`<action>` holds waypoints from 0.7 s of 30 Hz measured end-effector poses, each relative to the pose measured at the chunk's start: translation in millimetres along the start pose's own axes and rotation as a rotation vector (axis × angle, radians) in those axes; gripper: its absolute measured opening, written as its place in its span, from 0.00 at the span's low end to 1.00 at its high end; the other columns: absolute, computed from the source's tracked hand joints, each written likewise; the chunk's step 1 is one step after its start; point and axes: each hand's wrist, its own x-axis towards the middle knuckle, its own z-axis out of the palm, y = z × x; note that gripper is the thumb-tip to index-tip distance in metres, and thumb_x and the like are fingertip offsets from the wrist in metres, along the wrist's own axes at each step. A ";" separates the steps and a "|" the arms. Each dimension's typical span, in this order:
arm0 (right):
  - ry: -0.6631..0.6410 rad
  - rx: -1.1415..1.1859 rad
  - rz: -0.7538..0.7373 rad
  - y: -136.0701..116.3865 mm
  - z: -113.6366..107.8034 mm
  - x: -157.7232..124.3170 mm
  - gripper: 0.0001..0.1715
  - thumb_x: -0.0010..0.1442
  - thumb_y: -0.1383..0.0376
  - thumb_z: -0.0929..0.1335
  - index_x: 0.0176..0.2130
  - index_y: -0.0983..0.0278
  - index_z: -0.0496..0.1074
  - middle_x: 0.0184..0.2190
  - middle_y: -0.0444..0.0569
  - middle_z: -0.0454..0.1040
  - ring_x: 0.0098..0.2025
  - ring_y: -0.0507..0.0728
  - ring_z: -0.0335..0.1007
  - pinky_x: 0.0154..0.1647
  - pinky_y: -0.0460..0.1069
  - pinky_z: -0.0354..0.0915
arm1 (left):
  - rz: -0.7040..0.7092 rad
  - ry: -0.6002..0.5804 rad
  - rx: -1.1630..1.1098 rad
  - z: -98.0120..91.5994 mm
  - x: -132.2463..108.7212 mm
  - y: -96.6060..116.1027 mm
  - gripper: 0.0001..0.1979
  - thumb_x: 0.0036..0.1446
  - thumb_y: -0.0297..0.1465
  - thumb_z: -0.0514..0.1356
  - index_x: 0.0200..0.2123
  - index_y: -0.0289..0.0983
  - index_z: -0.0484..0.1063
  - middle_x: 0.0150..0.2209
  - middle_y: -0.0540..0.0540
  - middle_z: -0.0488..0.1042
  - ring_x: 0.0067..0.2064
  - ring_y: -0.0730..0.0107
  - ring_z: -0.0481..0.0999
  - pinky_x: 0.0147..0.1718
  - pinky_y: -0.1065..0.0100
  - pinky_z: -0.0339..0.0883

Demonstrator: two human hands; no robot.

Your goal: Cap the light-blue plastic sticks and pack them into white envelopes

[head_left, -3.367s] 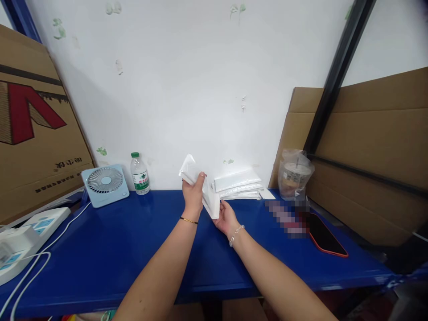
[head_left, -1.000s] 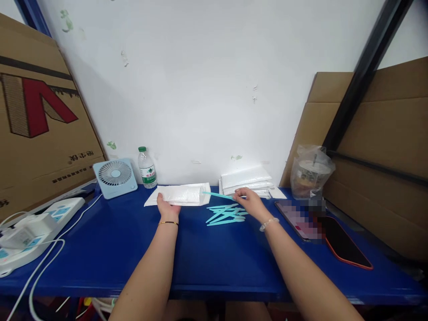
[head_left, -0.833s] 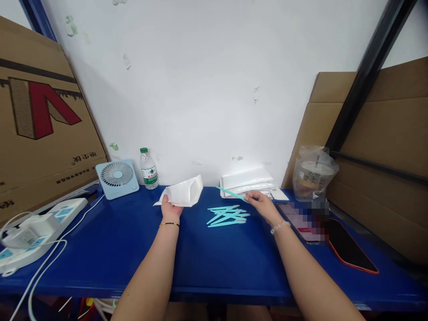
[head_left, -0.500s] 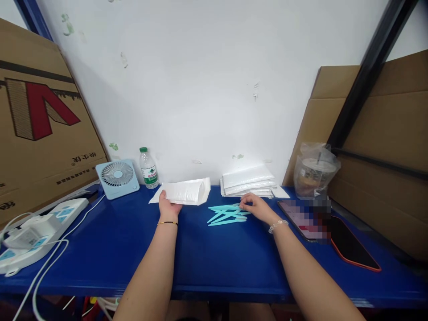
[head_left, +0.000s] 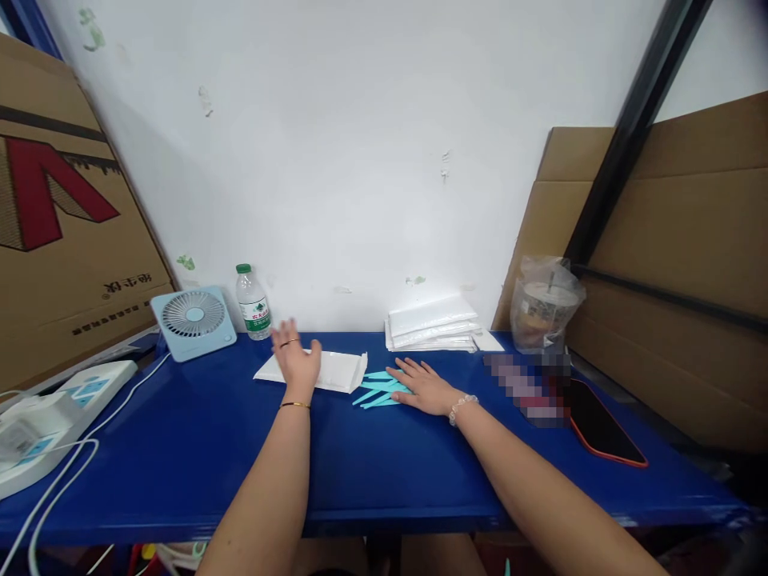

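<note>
A white padded envelope (head_left: 336, 371) lies flat on the blue table (head_left: 372, 472), its mouth towards the right. My left hand (head_left: 295, 358) rests over its left half with fingers spread and lifted, holding nothing. Several thin turquoise sticks (head_left: 373, 387) lie fanned out just right of the envelope's mouth. My right hand (head_left: 422, 384) lies flat and open on the right ends of these sticks.
A stack of white envelopes (head_left: 432, 330) sits against the wall behind the sticks. At back left stand a small blue fan (head_left: 192, 320) and a water bottle (head_left: 252, 304). A bagged drink cup (head_left: 543, 308) and phones (head_left: 600, 416) lie at right, a power strip (head_left: 54, 408) at far left.
The envelope, earlier held up in both hands, now lies flat under my open left hand. My right hand let go of a single stick and came down flat on the pile of sticks.
</note>
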 end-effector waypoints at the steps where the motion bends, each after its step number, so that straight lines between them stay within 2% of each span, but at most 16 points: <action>1: -0.005 -0.009 -0.008 -3.9 2.3 -5.2 0.38 0.59 0.42 0.56 0.64 0.49 0.44 0.67 0.44 0.39 0.67 0.63 0.30 0.63 0.63 0.32 | 0.063 -0.169 -0.023 4.9 -2.6 -0.8 0.30 0.46 0.30 0.62 0.54 0.41 0.63 0.62 0.39 0.54 0.66 0.53 0.39 0.61 0.48 0.28; 3: 0.002 -0.028 -0.020 -13.2 7.3 -19.2 0.39 0.59 0.42 0.55 0.64 0.50 0.42 0.67 0.45 0.38 0.67 0.63 0.29 0.63 0.62 0.31 | 0.063 -0.438 -0.057 15.9 -8.9 -5.9 0.22 0.43 0.33 0.65 0.45 0.43 0.71 0.59 0.40 0.60 0.65 0.51 0.42 0.60 0.47 0.26; 5: 0.032 -0.042 -0.018 -23.7 13.0 -35.0 0.39 0.59 0.42 0.55 0.64 0.50 0.41 0.67 0.45 0.38 0.67 0.63 0.29 0.64 0.62 0.31 | -0.055 -0.534 -0.042 24.7 -14.7 -14.1 0.18 0.40 0.36 0.66 0.38 0.42 0.74 0.58 0.38 0.62 0.65 0.49 0.43 0.59 0.46 0.24; 8: 0.084 -0.046 0.029 -38.5 21.2 -53.2 0.38 0.60 0.43 0.55 0.65 0.50 0.41 0.67 0.45 0.39 0.67 0.62 0.29 0.64 0.62 0.32 | -0.220 -0.454 0.003 28.6 -19.6 -25.3 0.15 0.40 0.40 0.64 0.32 0.41 0.73 0.58 0.37 0.62 0.65 0.48 0.42 0.59 0.45 0.25; 11: 0.093 -0.044 0.071 -48.1 25.3 -60.6 0.37 0.61 0.43 0.54 0.64 0.50 0.42 0.66 0.45 0.40 0.67 0.63 0.30 0.64 0.62 0.33 | -0.285 -0.399 0.063 22.2 -21.6 -25.9 0.16 0.39 0.41 0.64 0.33 0.41 0.72 0.60 0.37 0.60 0.65 0.48 0.41 0.59 0.44 0.25; 13: 0.091 -0.035 0.067 -50.4 23.5 -61.3 0.37 0.61 0.44 0.54 0.64 0.50 0.42 0.66 0.44 0.40 0.67 0.62 0.30 0.64 0.62 0.33 | -0.274 -0.391 0.096 15.1 -22.6 -17.0 0.20 0.40 0.39 0.64 0.39 0.39 0.72 0.61 0.35 0.56 0.66 0.47 0.38 0.58 0.43 0.23; 15: 0.151 -0.010 0.059 -48.1 16.7 -59.8 0.36 0.62 0.45 0.54 0.65 0.51 0.41 0.67 0.44 0.40 0.67 0.61 0.30 0.64 0.62 0.33 | -0.232 -0.347 0.037 8.3 -23.3 -0.8 0.26 0.40 0.38 0.65 0.44 0.38 0.69 0.63 0.33 0.52 0.66 0.46 0.35 0.58 0.42 0.25; 16: 0.215 0.010 0.064 -44.9 11.1 -58.1 0.35 0.63 0.46 0.54 0.65 0.52 0.42 0.67 0.45 0.41 0.67 0.60 0.31 0.64 0.62 0.34 | -0.213 -0.331 -0.044 5.9 -23.6 9.2 0.27 0.39 0.38 0.65 0.45 0.37 0.69 0.62 0.33 0.53 0.65 0.46 0.36 0.58 0.43 0.29; 17: 0.291 0.037 0.072 -40.3 4.3 -55.5 0.33 0.63 0.48 0.55 0.64 0.53 0.46 0.66 0.46 0.43 0.67 0.60 0.34 0.64 0.61 0.36 | -0.195 -0.350 -0.165 4.4 -24.1 19.5 0.26 0.39 0.37 0.66 0.44 0.38 0.70 0.60 0.34 0.57 0.65 0.46 0.41 0.59 0.45 0.36; 18: 0.363 0.070 0.083 -34.2 -3.4 -52.0 0.31 0.63 0.49 0.56 0.62 0.55 0.52 0.65 0.48 0.48 0.66 0.60 0.40 0.63 0.60 0.40 | -0.191 -0.446 -0.298 3.8 -25.0 29.6 0.23 0.38 0.35 0.67 0.41 0.38 0.72 0.55 0.35 0.65 0.62 0.46 0.51 0.58 0.50 0.44; 19: 0.411 0.108 0.089 -27.0 -11.7 -47.7 0.28 0.63 0.51 0.57 0.59 0.57 0.60 0.62 0.50 0.55 0.63 0.60 0.47 0.61 0.58 0.47 | -0.175 -0.605 -0.400 4.4 -26.4 38.8 0.20 0.37 0.34 0.67 0.37 0.39 0.74 0.47 0.37 0.71 0.56 0.48 0.61 0.54 0.54 0.53; 20: 0.412 0.150 0.085 -18.8 -20.0 -42.6 0.24 0.62 0.53 0.59 0.53 0.60 0.68 0.56 0.52 0.64 0.58 0.59 0.57 0.58 0.56 0.54 | -0.122 -0.800 -0.445 6.0 -28.4 46.6 0.17 0.36 0.34 0.67 0.34 0.39 0.75 0.39 0.40 0.75 0.48 0.52 0.69 0.49 0.59 0.60; 21: 0.367 0.189 0.079 -10.3 -27.6 -37.0 0.21 0.60 0.55 0.61 0.47 0.61 0.72 0.49 0.52 0.70 0.51 0.59 0.64 0.52 0.54 0.59 | -0.041 -0.988 -0.444 8.4 -30.8 52.6 0.15 0.35 0.34 0.67 0.32 0.39 0.76 0.34 0.43 0.75 0.40 0.57 0.72 0.42 0.63 0.64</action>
